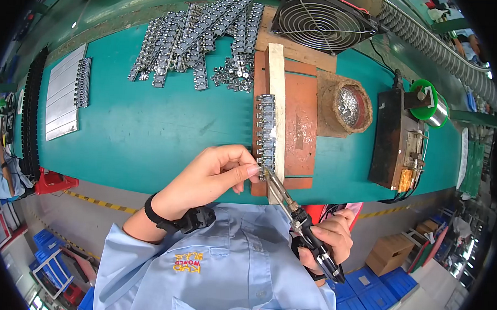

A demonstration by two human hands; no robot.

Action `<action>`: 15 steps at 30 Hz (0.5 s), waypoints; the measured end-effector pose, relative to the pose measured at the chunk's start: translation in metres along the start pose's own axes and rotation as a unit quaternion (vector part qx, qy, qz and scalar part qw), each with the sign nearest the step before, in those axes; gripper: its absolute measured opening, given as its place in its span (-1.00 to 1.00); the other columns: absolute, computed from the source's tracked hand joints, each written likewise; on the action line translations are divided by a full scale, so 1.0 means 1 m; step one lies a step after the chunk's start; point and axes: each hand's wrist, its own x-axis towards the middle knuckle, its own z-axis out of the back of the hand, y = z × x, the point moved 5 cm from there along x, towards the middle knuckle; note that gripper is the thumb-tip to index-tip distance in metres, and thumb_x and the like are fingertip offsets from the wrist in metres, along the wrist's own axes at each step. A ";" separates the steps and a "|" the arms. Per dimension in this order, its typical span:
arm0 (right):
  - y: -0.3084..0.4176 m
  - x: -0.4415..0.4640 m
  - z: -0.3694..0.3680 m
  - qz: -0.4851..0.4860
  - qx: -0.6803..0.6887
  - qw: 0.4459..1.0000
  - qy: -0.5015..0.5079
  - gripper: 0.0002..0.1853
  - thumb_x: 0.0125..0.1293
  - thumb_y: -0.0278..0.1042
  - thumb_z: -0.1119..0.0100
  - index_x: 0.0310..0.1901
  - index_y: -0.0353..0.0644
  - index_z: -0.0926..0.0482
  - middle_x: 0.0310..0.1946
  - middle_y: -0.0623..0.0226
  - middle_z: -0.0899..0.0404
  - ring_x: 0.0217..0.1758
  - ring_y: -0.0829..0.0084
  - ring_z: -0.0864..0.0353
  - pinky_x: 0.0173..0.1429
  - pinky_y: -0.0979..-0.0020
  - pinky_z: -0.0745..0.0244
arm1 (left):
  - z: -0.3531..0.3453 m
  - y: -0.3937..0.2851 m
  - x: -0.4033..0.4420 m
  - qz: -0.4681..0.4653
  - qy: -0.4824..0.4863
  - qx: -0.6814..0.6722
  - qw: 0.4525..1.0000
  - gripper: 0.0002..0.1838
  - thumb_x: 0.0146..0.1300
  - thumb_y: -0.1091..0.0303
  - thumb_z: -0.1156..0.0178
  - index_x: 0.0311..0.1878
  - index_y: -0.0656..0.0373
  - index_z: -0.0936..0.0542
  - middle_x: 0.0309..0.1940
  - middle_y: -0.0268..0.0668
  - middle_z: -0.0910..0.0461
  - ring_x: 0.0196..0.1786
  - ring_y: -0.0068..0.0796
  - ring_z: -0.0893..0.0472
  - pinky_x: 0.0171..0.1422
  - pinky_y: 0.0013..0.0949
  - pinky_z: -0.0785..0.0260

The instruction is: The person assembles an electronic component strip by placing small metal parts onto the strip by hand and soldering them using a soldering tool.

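My right hand (333,239) is wrapped round the black handle of a soldering iron (312,230), whose tip points up and left to the lower end of a strip of small boards (265,131). That strip lies upright in view along a pale wooden bar (276,73) on a reddish-brown board (300,124). Beside the strip's lower end is my left hand (220,173), its thumb and forefinger pinched together near the iron's tip. What lies between those fingertips is too small to make out.
Many board strips (201,34) and loose small parts (233,75) lie at the back. A fan (322,22), a round pot (350,107), a dark box (390,139) and a green wire spool (430,105) stand to the right. A metal plate (65,94) lies left.
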 end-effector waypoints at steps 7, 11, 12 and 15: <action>-0.003 -0.005 0.006 -0.007 0.001 0.998 -0.056 -0.68 -0.18 -0.20 -0.37 -0.39 -0.14 -0.52 -0.63 0.42 -0.53 -0.56 0.48 -0.42 -0.09 0.35 -0.18 | 0.000 -0.001 0.000 -0.002 0.000 0.003 1.000 -0.85 0.26 0.35 -0.05 -0.33 0.24 -0.47 -0.41 -0.37 -0.54 -0.46 -0.70 -0.44 -0.35 -0.60 -0.32; -0.001 -0.005 0.004 0.006 0.009 0.999 -0.031 -0.68 -0.19 -0.20 -0.37 -0.39 -0.15 -0.53 -0.64 0.42 -0.52 -0.57 0.48 -0.42 -0.13 0.35 -0.18 | 0.000 -0.002 0.000 -0.003 -0.001 0.003 1.000 -0.85 0.26 0.35 -0.05 -0.33 0.24 -0.47 -0.41 -0.37 -0.54 -0.46 -0.70 -0.44 -0.35 -0.60 -0.32; -0.001 -0.005 0.004 0.005 0.009 0.999 -0.031 -0.68 -0.19 -0.20 -0.37 -0.39 -0.15 -0.53 -0.64 0.42 -0.52 -0.57 0.48 -0.42 -0.13 0.35 -0.18 | 0.000 -0.002 0.000 -0.002 -0.001 0.003 1.000 -0.85 0.26 0.35 -0.05 -0.33 0.24 -0.47 -0.41 -0.37 -0.54 -0.46 -0.70 -0.44 -0.35 -0.60 -0.32; -0.001 -0.004 0.002 0.010 0.007 1.000 -0.016 -0.69 -0.19 -0.21 -0.37 -0.40 -0.16 -0.53 -0.65 0.43 -0.52 -0.57 0.48 -0.43 -0.17 0.37 -0.18 | 0.000 -0.002 0.000 -0.003 -0.001 0.002 1.000 -0.85 0.26 0.36 -0.05 -0.33 0.25 -0.47 -0.41 -0.37 -0.54 -0.46 -0.70 -0.44 -0.35 -0.60 -0.32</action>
